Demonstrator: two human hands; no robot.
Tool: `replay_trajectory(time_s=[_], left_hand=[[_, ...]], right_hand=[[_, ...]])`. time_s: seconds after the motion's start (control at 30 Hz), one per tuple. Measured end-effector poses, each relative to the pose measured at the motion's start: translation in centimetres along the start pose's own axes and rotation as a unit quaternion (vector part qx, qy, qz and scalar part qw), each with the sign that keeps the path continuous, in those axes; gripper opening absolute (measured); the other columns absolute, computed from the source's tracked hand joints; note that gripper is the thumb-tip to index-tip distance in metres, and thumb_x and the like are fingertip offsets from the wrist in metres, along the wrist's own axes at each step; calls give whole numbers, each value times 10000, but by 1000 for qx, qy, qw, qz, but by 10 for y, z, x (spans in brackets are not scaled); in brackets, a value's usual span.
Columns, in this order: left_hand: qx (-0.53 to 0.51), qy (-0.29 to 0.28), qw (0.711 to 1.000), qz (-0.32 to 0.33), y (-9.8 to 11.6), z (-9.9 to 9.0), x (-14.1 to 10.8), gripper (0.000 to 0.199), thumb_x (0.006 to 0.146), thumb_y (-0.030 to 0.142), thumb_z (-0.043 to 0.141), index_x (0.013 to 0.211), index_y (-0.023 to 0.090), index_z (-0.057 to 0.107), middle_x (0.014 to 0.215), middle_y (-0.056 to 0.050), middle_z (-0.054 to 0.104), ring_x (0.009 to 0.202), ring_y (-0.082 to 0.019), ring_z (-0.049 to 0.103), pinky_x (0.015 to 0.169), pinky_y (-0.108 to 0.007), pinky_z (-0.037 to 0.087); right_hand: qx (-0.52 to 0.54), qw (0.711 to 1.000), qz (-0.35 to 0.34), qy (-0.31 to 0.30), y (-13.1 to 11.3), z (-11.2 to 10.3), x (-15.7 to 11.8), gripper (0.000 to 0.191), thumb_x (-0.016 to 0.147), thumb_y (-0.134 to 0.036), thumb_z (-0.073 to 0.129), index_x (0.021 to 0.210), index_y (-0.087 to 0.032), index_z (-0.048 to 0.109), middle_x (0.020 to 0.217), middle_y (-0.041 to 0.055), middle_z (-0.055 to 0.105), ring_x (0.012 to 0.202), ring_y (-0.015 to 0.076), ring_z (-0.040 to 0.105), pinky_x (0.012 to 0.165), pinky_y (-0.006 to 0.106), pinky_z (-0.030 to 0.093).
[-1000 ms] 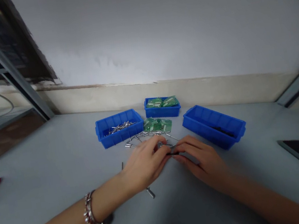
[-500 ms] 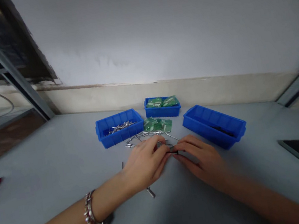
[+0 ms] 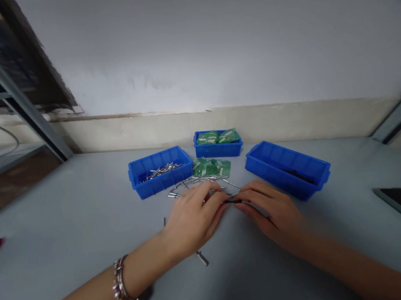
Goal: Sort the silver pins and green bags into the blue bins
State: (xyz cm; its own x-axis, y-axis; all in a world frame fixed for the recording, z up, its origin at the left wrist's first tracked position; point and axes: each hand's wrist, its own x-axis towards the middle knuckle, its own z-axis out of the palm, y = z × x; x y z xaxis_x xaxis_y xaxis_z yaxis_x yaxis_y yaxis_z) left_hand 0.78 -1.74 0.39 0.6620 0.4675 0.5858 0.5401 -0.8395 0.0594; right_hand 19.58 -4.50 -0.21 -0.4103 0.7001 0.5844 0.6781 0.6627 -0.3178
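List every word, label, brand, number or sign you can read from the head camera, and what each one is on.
None can be read.
Green packets in the rear blue bin: pale patches, too blurred to tell if printed.
Green packaging on the table: likewise.
Small dark piece between the hands: too small to tell.

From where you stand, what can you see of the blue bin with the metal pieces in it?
The blue bin is rectangular, open-topped and plastic-looking, with ribbed walls and a lip at each short end. It sits upright on the grey table, slightly askew. Slim, shiny metal pieces lie jumbled inside. A green packet lies beside its right end; whether they touch is unclear. The left hand is apart from it.
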Motion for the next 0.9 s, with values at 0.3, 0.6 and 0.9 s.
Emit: replay_trajectory(time_s=[0.3, 0.6, 0.9], left_hand=[[-17, -17, 1000, 9, 1, -2, 1, 194, 873, 211, 357, 895, 141, 536, 917, -74, 552, 777, -170, 529, 650, -306, 472], [-13, -17, 1000, 8, 1, -1, 0, 217, 886, 215, 327, 893, 133, 528, 897, -76, 551, 764, -168, 526, 646, -299, 468], [-18, -24, 999, 16, 2, -3, 2, 234, 882, 212, 319, 855, 131, 537, 886, -79, 547, 746, -168, 522, 623, -297, 467]], right_hand=[[29, 999, 23, 2, -2, -2, -1, 154, 881, -284, 411, 946, -192, 515, 842, 42, 571, 824, 181, 529, 737, 326, 434], [25, 999, 17, -11, 0, 0, -3, 121, 863, -267, 461, 950, -200, 513, 854, 31, 578, 834, 166, 533, 743, 302, 434], [43, 999, -1, -5, 1, 0, -1, 110, 868, -225, 449, 957, -204, 509, 867, 34, 578, 839, 168, 530, 741, 315, 435]])
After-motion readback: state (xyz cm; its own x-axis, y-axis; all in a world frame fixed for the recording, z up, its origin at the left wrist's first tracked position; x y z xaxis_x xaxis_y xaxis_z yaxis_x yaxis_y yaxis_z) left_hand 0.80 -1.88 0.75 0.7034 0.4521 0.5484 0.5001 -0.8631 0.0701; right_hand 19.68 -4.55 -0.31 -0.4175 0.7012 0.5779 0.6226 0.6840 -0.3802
